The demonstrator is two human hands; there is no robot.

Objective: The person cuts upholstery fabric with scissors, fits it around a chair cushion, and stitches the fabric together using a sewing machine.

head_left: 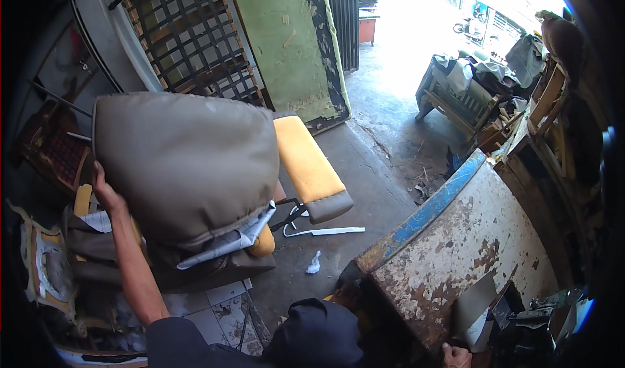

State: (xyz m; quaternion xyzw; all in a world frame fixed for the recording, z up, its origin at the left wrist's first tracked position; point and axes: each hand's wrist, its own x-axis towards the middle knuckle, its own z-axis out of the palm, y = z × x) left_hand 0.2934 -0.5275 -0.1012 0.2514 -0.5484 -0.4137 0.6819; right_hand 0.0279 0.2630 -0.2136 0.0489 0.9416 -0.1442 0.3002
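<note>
A brown, padded recliner backrest stands tilted in front of me, with grey-white cloth showing along its lower edge. My left hand grips the backrest's left side, its fingers partly behind the edge. To the right of the backrest juts a footrest with bare yellow foam and a brown end. At the bottom edge, my right hand is curled by the paint-worn tabletop. The frame cuts it off, so what it holds, if anything, does not show.
A dark cloth shape rises at the lower middle. White strip and a white scrap lie on the floor. A webbed frame and green panel lean behind. Torn seat parts crowd the left.
</note>
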